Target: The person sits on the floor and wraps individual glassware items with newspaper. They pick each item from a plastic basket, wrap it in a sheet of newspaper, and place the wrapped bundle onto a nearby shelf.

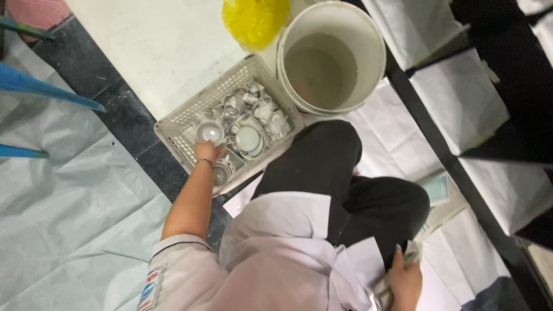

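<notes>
A small white cup point(210, 132) sits in the grip of the left hand point(207, 152), mouth turned up toward the camera, held just above the near-left part of a white slatted plastic basket point(201, 101); the fingers are curled shut around its base, and the wrist wears a thin bracelet; beneath and beside the cup the basket holds more white dishes point(249, 140) among crumpled newspaper point(266, 112), so the free room inside is mostly along its left wall; the basket's far-right corner touches, or nearly touches, a large white bucket point(368, 34) of cloudy water, and a yellow plastic bag point(255, 20) lies just beyond both; the basket's near edge runs close to the person's black-trousered knee point(328, 155), leaving a narrow gap there; to the left the floor is open: a pale slab, a dark strip, then grey sheeting point(63, 207), with blue chair legs point(40, 86) at the far left edge; the right hand point(405, 282) is low at the bottom of the view, well apart from the basket, fingers closed on a crumpled wad of paper point(383, 294); a black frame point(443, 155) with white-wrapped panels hems in the right side.
</notes>
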